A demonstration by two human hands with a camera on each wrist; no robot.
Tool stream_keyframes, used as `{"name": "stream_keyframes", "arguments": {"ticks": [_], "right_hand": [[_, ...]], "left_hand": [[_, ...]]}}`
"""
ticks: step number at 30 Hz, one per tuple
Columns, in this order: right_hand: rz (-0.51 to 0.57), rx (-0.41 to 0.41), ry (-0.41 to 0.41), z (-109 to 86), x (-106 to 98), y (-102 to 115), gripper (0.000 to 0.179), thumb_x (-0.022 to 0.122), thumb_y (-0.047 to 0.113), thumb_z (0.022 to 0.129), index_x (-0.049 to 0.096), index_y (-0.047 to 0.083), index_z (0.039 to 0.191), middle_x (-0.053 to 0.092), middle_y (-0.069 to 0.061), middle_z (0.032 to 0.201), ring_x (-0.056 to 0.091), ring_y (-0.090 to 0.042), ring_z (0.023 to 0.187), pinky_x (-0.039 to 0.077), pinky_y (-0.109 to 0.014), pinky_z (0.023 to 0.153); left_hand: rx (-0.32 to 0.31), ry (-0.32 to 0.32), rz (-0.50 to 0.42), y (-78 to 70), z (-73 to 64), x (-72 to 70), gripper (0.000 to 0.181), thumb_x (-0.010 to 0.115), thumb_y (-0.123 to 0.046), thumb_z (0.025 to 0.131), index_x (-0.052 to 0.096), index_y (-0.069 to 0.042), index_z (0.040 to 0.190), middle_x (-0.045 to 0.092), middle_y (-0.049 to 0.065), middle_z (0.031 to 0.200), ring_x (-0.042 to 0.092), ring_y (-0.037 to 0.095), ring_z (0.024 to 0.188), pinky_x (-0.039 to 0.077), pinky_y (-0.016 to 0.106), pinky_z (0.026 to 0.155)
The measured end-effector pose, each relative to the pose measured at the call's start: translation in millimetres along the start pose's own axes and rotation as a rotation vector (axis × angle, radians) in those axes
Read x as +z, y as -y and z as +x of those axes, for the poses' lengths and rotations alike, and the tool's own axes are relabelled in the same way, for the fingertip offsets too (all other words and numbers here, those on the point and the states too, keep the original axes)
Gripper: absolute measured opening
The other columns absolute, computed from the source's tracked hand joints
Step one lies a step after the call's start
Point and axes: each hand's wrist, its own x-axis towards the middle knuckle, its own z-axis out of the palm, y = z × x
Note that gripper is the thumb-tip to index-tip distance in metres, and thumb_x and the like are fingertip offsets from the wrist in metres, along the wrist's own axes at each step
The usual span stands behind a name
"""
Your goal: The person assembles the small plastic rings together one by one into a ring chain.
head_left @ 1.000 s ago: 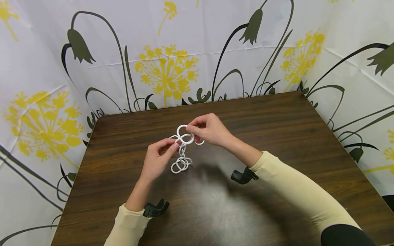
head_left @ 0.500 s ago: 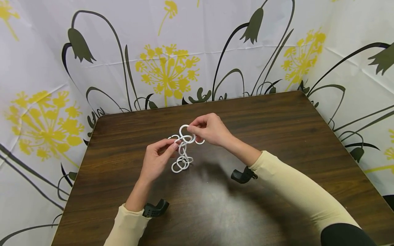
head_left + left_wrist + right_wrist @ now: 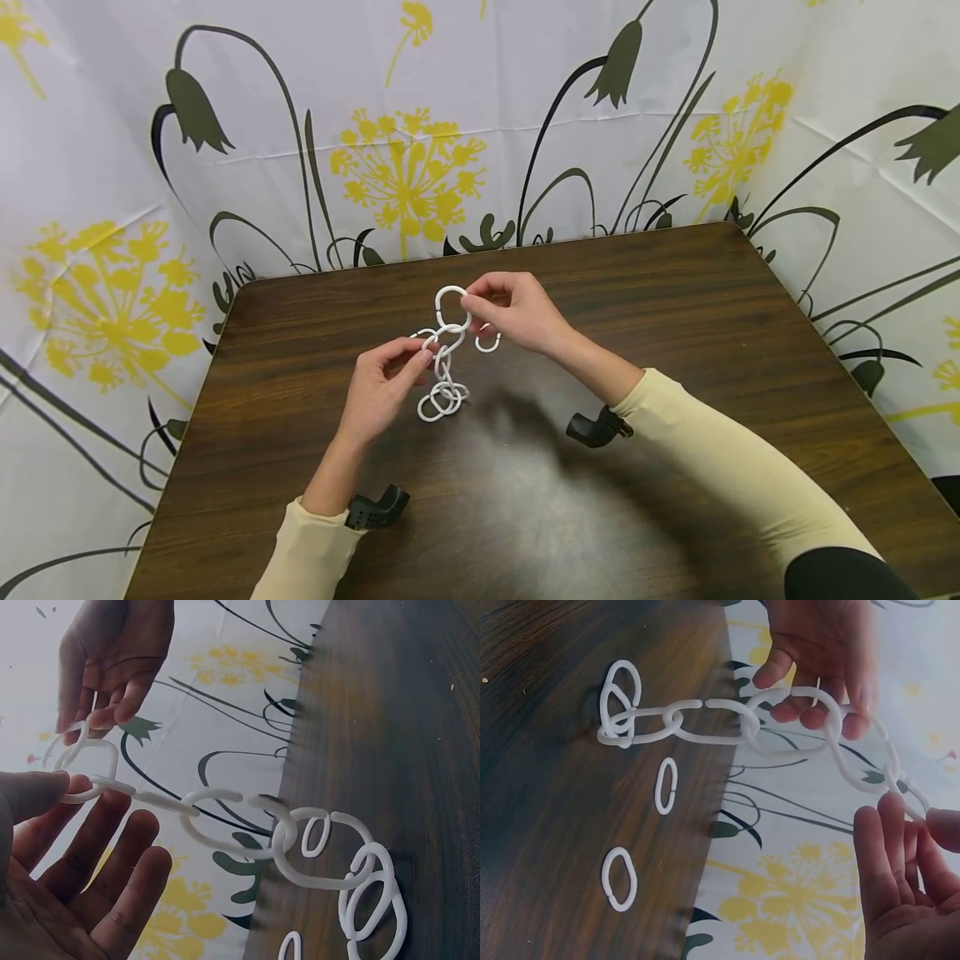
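A chain of white plastic C-shaped links (image 3: 712, 740) hangs between and below the two hands. My right hand (image 3: 517, 312) pinches the top link (image 3: 450, 289) at its right side, between thumb and fingertips. Lower and to the left, my left hand (image 3: 381, 392) pinches a link near the top of the chain, thumb against index finger, with its other fingers spread loosely in the left wrist view. The chain's lower links (image 3: 319, 883) drop toward the tabletop, where the last few bunch together.
Two loose white links lie on the dark wood table (image 3: 675, 333): one link (image 3: 487, 350) just below the right hand, another link (image 3: 423, 332) behind the left fingertips. A flower-patterned curtain (image 3: 450, 50) rises behind the table. Black wrist mounts (image 3: 378, 508) sit on both forearms.
My right hand has lifted the top link a little, so it now stands out above the link below it. The left hand stays nearly still. More of the right loose link shows.
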Motion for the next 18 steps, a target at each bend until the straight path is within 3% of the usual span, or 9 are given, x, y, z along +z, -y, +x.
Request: {"name": "stream_keyframes", "arguments": {"ticks": [4,9,16,18], "right_hand": [[0.037,-0.006,0.012,-0.9,1.5,1.6,0.010,0.065,0.005,0.094,0.066,-0.005,0.095,0.068,-0.015,0.070,0.068,-0.044,0.074,0.059,-0.034,0.060],[0.057,-0.025,0.023,-2.2,1.7,2.6,0.008,0.064,0.002,0.093,0.066,-0.006,0.095,0.069,-0.016,0.073,0.068,-0.046,0.077,0.059,-0.036,0.061],[0.077,-0.032,0.038,-3.0,1.8,3.2,0.012,0.065,0.000,0.093,0.065,-0.011,0.099,0.070,-0.015,0.080,0.071,-0.027,0.071,0.060,-0.038,0.063],[0.077,-0.038,0.040,-3.2,1.8,3.0,0.013,0.065,-0.001,0.092,0.065,-0.012,0.099,0.070,-0.015,0.081,0.071,-0.027,0.072,0.060,-0.038,0.063]], "left_hand": [[0.007,0.002,0.008,0.0,0.7,-0.4,0.018,0.064,-0.006,0.095,0.070,0.006,0.107,0.070,0.020,0.103,0.067,0.018,0.082,0.058,0.030,0.066],[-0.001,-0.013,-0.004,-2.0,1.3,-0.3,0.017,0.065,-0.005,0.094,0.070,0.006,0.106,0.070,0.022,0.104,0.067,0.011,0.081,0.058,0.030,0.065],[0.002,0.003,-0.004,-1.2,1.8,-1.5,0.017,0.065,-0.006,0.095,0.069,0.005,0.106,0.068,0.027,0.104,0.067,0.011,0.081,0.057,0.026,0.065],[0.004,0.008,0.005,-0.6,1.9,-1.5,0.018,0.065,-0.006,0.095,0.069,0.005,0.107,0.068,0.027,0.104,0.067,0.011,0.082,0.057,0.027,0.065]]}}
